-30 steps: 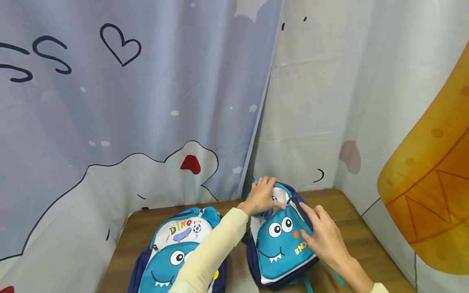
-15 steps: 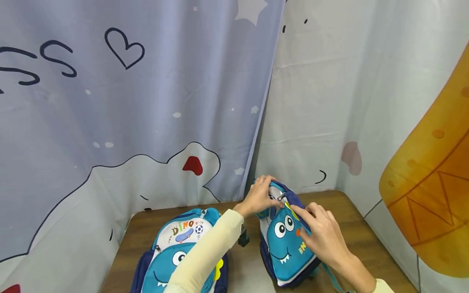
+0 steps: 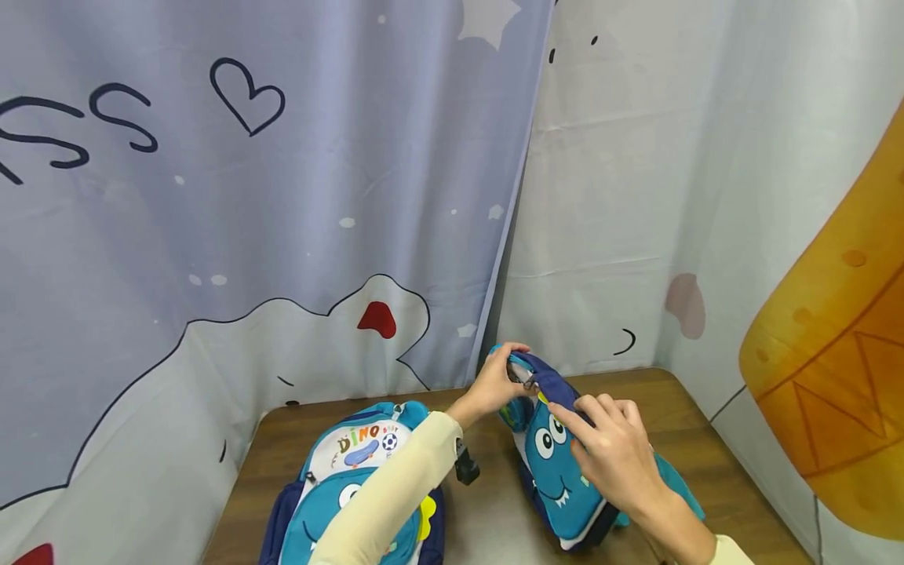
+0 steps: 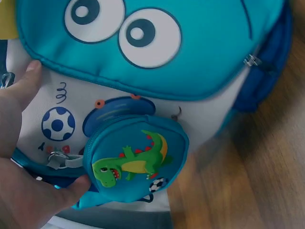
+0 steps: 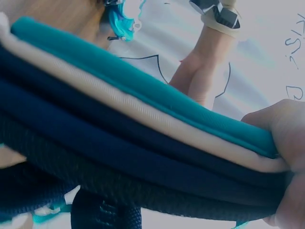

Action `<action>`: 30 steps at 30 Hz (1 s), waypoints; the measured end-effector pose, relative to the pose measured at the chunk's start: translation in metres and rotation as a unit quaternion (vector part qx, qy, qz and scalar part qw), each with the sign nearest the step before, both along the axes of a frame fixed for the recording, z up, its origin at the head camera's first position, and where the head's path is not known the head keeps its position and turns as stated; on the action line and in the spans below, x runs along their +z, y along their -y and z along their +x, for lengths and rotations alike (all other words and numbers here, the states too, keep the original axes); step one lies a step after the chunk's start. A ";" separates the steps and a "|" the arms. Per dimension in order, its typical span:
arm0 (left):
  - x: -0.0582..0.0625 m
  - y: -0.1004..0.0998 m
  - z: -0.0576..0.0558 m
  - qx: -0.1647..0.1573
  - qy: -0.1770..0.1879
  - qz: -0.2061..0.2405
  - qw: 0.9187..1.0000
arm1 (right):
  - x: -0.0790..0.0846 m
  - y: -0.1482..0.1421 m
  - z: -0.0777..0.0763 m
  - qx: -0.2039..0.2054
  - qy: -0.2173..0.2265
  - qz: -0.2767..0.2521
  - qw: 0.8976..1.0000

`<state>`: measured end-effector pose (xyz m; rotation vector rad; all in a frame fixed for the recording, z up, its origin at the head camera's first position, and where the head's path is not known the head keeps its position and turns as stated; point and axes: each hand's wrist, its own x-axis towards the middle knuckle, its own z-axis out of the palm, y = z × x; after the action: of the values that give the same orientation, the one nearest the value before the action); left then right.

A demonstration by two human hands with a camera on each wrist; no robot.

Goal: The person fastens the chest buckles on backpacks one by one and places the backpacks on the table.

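A small teal, white and navy backpack (image 3: 558,479) with a cartoon dinosaur face stands turned partly sideways on the table's right part. My left hand (image 3: 490,391) grips its top, the thumb on the front. In the left wrist view, a round teal pouch (image 4: 138,162) with a green dinosaur hangs beside the left thumb. My right hand (image 3: 610,451) holds the backpack's side near the yellow trim. The right wrist view shows that hand (image 5: 288,148) at the edge of the bag's layered side (image 5: 119,90), with fingers on both faces. Part of the bag is hidden behind this hand.
A second, similar backpack (image 3: 363,451) lies at the left on the wooden table (image 3: 236,479), partly covered by my left sleeve (image 3: 395,482). Printed curtains (image 3: 353,196) hang behind the table. A black device (image 3: 466,464) sits at my left wrist.
The right backpack has turned, so its front faces more to the left and its navy side shows more. Both hands have stayed on it, and the right hand has shifted slightly left.
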<state>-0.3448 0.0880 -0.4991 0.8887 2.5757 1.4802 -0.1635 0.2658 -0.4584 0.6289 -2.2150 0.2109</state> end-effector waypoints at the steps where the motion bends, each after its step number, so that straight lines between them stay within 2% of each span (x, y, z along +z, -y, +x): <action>1: 0.000 0.001 0.000 0.001 0.002 0.000 1.000 | 0.000 0.001 0.000 0.001 -0.003 0.008 1.000; 6: -0.001 0.008 0.004 -0.005 -0.005 -0.025 1.000 | -0.002 0.006 0.001 0.011 -0.023 0.032 0.999; 15: 0.006 0.016 0.015 0.013 0.025 -0.059 0.998 | -0.006 0.016 0.004 0.026 -0.060 0.067 0.996; 18: 0.008 0.019 0.020 0.006 0.054 -0.059 0.997 | -0.008 0.020 0.005 0.031 -0.067 0.066 0.995; 21: 0.009 0.023 0.025 0.000 0.101 -0.044 0.994 | -0.012 0.026 0.005 0.031 -0.077 0.050 0.995; 24: 0.010 0.025 0.030 0.003 0.134 -0.023 0.991 | -0.016 0.032 0.006 0.023 -0.086 0.030 0.996; 28: 0.009 0.029 0.034 0.005 0.187 0.015 0.982 | -0.022 0.039 0.007 0.021 -0.080 0.007 0.997; 30: 0.006 0.034 0.035 0.015 0.209 0.024 0.977 | -0.026 0.040 0.008 0.030 -0.059 -0.005 0.998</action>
<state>-0.3103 0.0541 -0.4927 0.4753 2.2620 1.5451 -0.1557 0.2254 -0.4843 0.6853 -2.0818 0.2099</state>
